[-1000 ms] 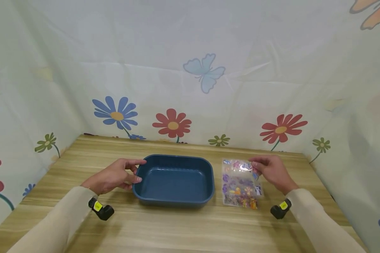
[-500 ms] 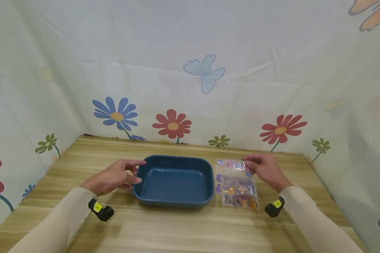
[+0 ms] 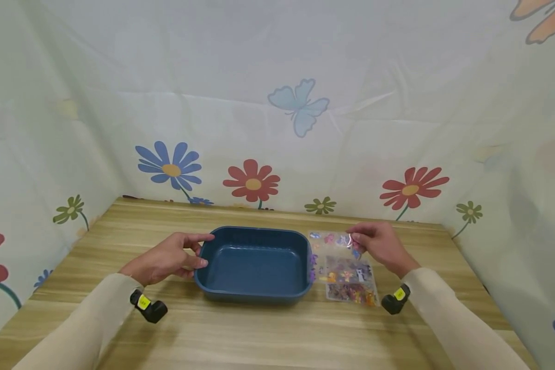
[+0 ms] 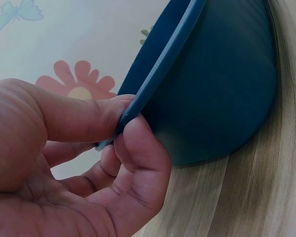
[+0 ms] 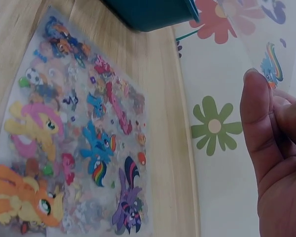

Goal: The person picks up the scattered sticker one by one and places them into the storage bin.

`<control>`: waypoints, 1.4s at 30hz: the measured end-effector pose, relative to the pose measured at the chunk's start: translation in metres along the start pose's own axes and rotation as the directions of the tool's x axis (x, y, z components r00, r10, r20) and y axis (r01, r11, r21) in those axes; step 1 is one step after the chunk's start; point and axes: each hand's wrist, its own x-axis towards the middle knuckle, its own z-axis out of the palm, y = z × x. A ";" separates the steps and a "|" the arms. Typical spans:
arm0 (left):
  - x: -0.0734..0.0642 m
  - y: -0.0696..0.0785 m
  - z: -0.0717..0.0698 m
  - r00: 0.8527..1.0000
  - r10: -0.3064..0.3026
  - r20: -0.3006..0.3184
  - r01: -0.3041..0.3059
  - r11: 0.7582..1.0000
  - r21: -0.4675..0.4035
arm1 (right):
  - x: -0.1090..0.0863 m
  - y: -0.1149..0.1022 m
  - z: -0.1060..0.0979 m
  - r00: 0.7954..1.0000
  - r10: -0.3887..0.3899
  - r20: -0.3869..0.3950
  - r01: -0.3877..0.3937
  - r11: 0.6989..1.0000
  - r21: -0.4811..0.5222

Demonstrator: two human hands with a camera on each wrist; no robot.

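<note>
In the head view a dark blue rectangular plastic tub (image 3: 256, 270) stands on the table. My left hand (image 3: 164, 257) pinches its left rim between thumb and fingers, seen close up in the left wrist view, where the tub wall (image 4: 217, 94) slopes away from the fingers (image 4: 143, 158). With thumb and fingertips my right hand (image 3: 386, 249) pinches the upper right corner of a clear sticker sheet (image 3: 326, 252) printed with small colourful ponies. The sheet's left edge overlaps the tub's right rim in this view. Below it lie more sticker sheets (image 5: 89, 128), flat on the table.
The wood-grain table (image 3: 268, 334) ends at a pale cloth backdrop (image 3: 213, 118) printed with flowers and a butterfly. Cloth also hangs at both sides. A small black camera sits on each wrist.
My right hand has slid the top sticker sheet leftward, off the sheets below and up to the tub's right rim. My left hand and the tub have stayed put.
</note>
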 end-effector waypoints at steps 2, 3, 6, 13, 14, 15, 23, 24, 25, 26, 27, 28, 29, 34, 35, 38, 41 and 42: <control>0.000 0.000 0.000 1.000 0.002 0.002 -0.002 1.000 -0.002 | 0.001 -0.001 0.001 1.000 0.003 0.007 -0.003 1.000 0.005; 0.000 0.000 0.000 1.000 0.003 0.003 -0.003 1.000 -0.004 | 0.002 -0.002 0.002 1.000 -0.001 0.010 0.001 1.000 0.008; 0.001 0.000 0.000 1.000 0.007 0.005 -0.007 1.000 -0.007 | 0.004 -0.003 0.003 1.000 -0.013 0.018 0.013 1.000 0.011; 0.000 0.001 0.001 1.000 0.012 0.001 -0.012 1.000 -0.002 | 0.006 -0.008 0.010 0.999 -0.010 0.033 0.009 0.999 0.040; 0.000 0.001 0.001 1.000 0.013 0.000 -0.013 1.000 0.001 | 0.006 -0.009 0.011 0.999 -0.012 0.035 0.010 0.999 0.044; -0.001 0.001 0.001 1.000 0.014 0.000 -0.014 1.000 0.004 | 0.006 -0.010 0.012 0.999 -0.014 0.035 0.012 0.999 0.049; 0.000 0.001 0.001 1.000 0.016 0.003 -0.016 1.000 0.009 | 0.008 -0.019 0.020 0.998 -0.038 0.055 0.035 0.998 0.060; -0.001 0.001 0.000 1.000 0.017 0.003 -0.017 1.000 0.009 | 0.009 -0.019 0.021 0.998 -0.039 0.058 0.036 0.998 0.057; -0.001 0.001 0.000 1.000 0.019 0.005 -0.019 1.000 0.009 | 0.009 -0.020 0.022 0.997 -0.039 0.062 0.035 0.998 0.057; -0.001 0.001 0.000 1.000 0.021 0.006 -0.021 1.000 0.009 | 0.010 -0.021 0.023 0.997 -0.039 0.064 0.036 0.998 0.057; -0.001 0.000 0.000 1.000 0.022 0.007 -0.022 1.000 0.009 | 0.010 -0.022 0.024 0.997 -0.039 0.066 0.035 0.998 0.057; -0.001 0.000 0.000 1.000 0.023 0.009 -0.023 1.000 0.008 | 0.010 -0.023 0.025 0.997 -0.038 0.069 0.034 0.998 0.059; -0.001 0.000 0.000 1.000 0.024 0.011 -0.024 1.000 0.004 | 0.011 -0.023 0.026 0.997 -0.035 0.071 0.031 0.998 0.060; -0.002 -0.001 0.000 1.000 0.025 0.013 -0.025 1.000 -0.004 | 0.014 -0.025 0.031 0.996 -0.041 0.084 0.034 0.996 0.080; -0.002 -0.001 0.000 1.000 0.026 0.012 -0.026 1.000 -0.003 | 0.015 -0.025 0.033 0.995 -0.043 0.086 0.036 0.996 0.085; -0.002 -0.001 0.000 1.000 0.030 0.010 -0.030 1.000 -0.001 | 0.016 -0.028 0.037 0.994 -0.056 0.097 0.046 0.994 0.097; -0.003 -0.001 0.000 1.000 0.029 0.012 -0.029 1.000 -0.003 | 0.017 -0.030 0.040 0.993 -0.059 0.107 0.047 0.993 0.107; -0.003 -0.001 0.000 0.999 0.029 0.013 -0.029 1.000 -0.003 | 0.018 -0.031 0.041 0.992 -0.058 0.111 0.046 0.993 0.107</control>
